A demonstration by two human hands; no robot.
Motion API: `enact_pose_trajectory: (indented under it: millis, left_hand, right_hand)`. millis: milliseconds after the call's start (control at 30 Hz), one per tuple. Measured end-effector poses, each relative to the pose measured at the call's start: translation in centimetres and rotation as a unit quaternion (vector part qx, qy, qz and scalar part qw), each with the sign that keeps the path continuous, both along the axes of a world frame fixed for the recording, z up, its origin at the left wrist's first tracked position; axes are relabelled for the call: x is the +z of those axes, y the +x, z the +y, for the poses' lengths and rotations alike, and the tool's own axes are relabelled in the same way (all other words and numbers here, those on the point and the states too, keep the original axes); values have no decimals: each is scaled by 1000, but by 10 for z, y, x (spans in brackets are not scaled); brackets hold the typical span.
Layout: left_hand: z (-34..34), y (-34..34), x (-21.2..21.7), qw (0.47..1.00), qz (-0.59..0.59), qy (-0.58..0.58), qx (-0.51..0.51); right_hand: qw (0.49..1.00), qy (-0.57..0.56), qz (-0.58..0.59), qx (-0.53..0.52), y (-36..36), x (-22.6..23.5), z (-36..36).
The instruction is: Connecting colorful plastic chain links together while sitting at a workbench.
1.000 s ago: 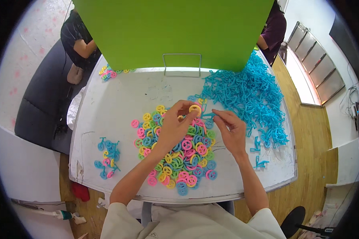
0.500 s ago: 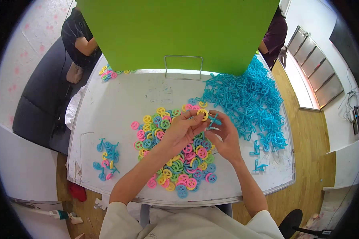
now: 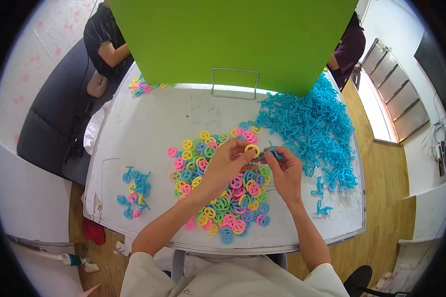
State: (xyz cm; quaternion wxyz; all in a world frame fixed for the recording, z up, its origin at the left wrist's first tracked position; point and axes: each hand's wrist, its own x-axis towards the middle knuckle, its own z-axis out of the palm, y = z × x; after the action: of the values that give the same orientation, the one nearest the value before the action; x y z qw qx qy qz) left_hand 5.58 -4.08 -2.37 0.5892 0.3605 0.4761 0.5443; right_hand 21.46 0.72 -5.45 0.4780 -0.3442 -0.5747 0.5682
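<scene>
Over the middle of the white table, my left hand [image 3: 229, 166] pinches a small yellow spoked wheel [image 3: 252, 148] between thumb and fingers. Just to its right, my right hand [image 3: 287, 171] grips a blue plastic toy frame [image 3: 273, 151], thumb and fingertips closed on it. The frame's left end is close to the wheel; whether the two are joined I cannot tell. Below both hands spreads a pile of pink, yellow, green and blue toy wheels [image 3: 223, 203]. A tangled heap of blue frames [image 3: 314, 126] lies at the far right.
Several blue frames with coloured wheels [image 3: 136, 190] lie on the table [image 3: 106, 171] at left. Two loose blue frames [image 3: 323, 208] lie near the right edge. A green panel [image 3: 233, 42] with a wire stand [image 3: 235, 96] rises at the back. Two people are partly visible behind it.
My right hand has turned, its fingers folding closer round the blue frame. Both hands keep their pinch, with the yellow wheel still in my left. The whole view has shifted slightly.
</scene>
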Motion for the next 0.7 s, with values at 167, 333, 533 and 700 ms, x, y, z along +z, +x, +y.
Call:
enact_pose_trajectory:
  millis: [167,333,533,700]
  left_hand:
    - [-4,4,-5,1000,21,7,20]
    - [-2,4,-7,996,68,10,56]
    - [-4,11,-18,961,233,82,124]
    - [-7,16,-14,921,319,155,161]
  right_hand:
    - [1000,14,-17,22,0,-5,0]
    - [996,22,-81,35,0,-3,0]
    - [996,-18,-60,58,-2,2,-1]
    - [997,-49,13,52,-3,10,-6]
